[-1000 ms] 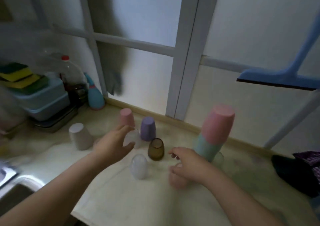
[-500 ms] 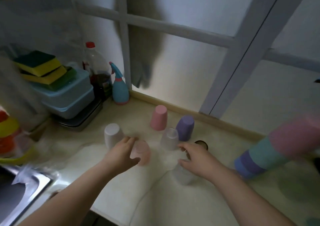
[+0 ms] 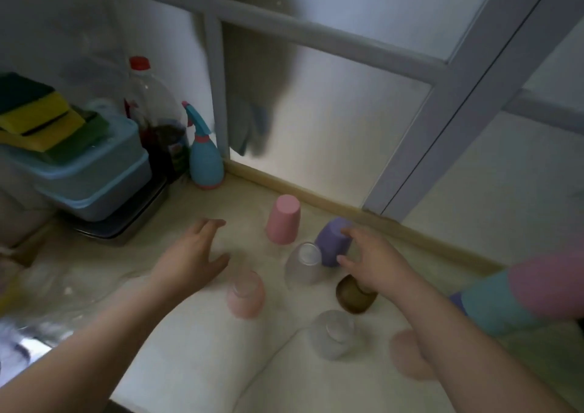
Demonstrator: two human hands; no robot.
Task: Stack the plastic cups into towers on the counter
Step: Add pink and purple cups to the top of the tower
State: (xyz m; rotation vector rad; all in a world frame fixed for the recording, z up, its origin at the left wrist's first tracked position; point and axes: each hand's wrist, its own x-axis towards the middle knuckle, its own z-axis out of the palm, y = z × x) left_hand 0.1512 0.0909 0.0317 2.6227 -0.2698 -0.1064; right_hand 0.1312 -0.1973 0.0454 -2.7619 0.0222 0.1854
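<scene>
Several plastic cups stand upside down on the pale counter (image 3: 196,365). A solid pink cup (image 3: 282,220) is farthest back. My right hand (image 3: 373,262) curls its thumb and fingers around the purple cup (image 3: 330,243), which leans slightly. A frosted cup (image 3: 302,264), a translucent pink cup (image 3: 245,295), a brown cup (image 3: 352,297) and a clear cup (image 3: 335,333) stand nearer. Another pink cup (image 3: 403,360) is partly hidden under my right forearm. A tower of pink, teal and purple cups (image 3: 521,292) rises at the right. My left hand (image 3: 192,256) hovers with its fingers spread, empty.
Stacked blue tubs (image 3: 94,178) with sponges (image 3: 38,118) on a metal tray stand at the back left, beside a bottle (image 3: 151,118) and a teal spray bottle (image 3: 203,156). A sink edge (image 3: 22,346) lies at the near left. A frosted window runs along the back.
My right hand has moved back from the nearer cups onto the purple cup. My left hand has left the translucent pink cup and shifted left and back. The view has tilted left.
</scene>
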